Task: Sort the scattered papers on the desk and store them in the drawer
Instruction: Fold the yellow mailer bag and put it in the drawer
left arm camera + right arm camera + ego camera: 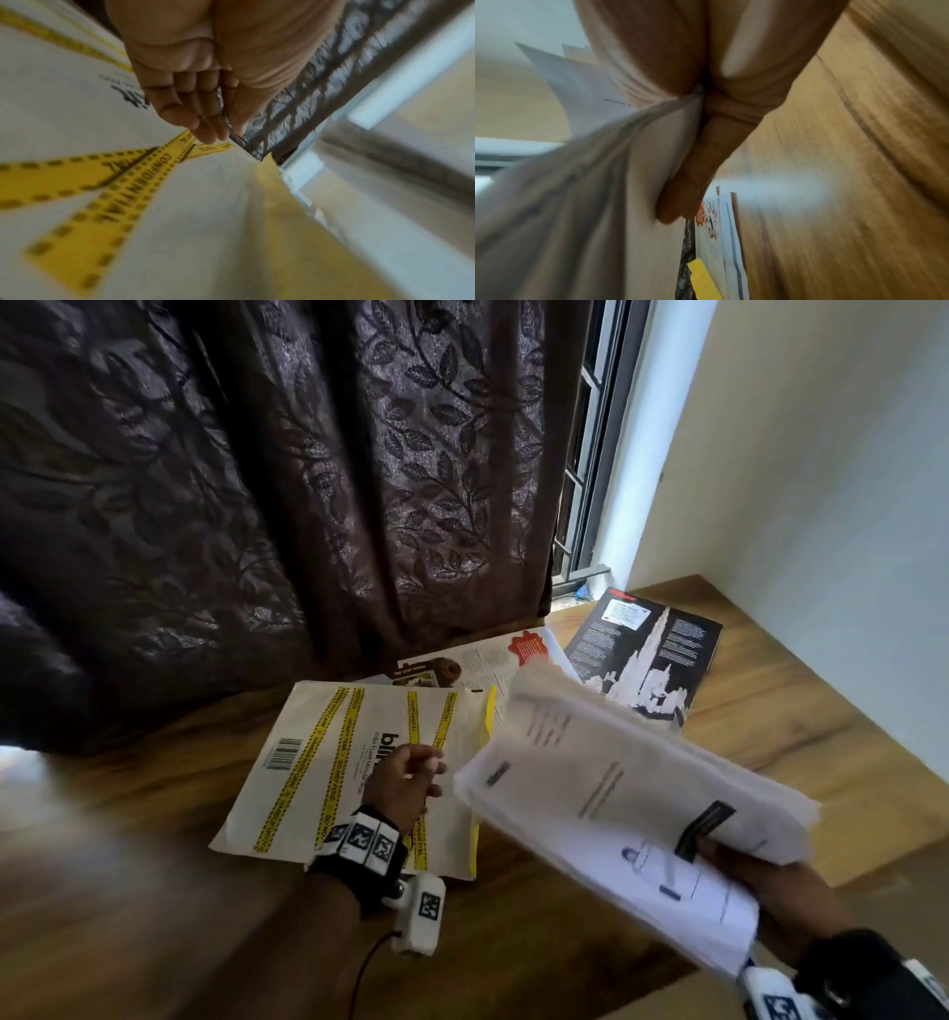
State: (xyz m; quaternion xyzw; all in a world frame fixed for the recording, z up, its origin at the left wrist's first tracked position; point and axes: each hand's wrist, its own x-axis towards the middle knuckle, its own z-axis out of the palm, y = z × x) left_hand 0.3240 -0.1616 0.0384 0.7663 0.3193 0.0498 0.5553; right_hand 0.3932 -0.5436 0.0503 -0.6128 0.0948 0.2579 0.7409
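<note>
A stack of papers (621, 793) is gripped by the right hand (765, 880), while the relaxed, empty left hand (405, 783) is held over the envelope (328, 762) near the table's (770, 726) front edge.

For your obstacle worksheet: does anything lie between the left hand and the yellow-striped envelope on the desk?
Nothing visible does. The left hand is right over the envelope; the paper stack in the right hand is off to the side.

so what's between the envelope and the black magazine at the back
An open magazine lies between the envelope and the black magazine, partly hidden by the held papers; head view.
</note>
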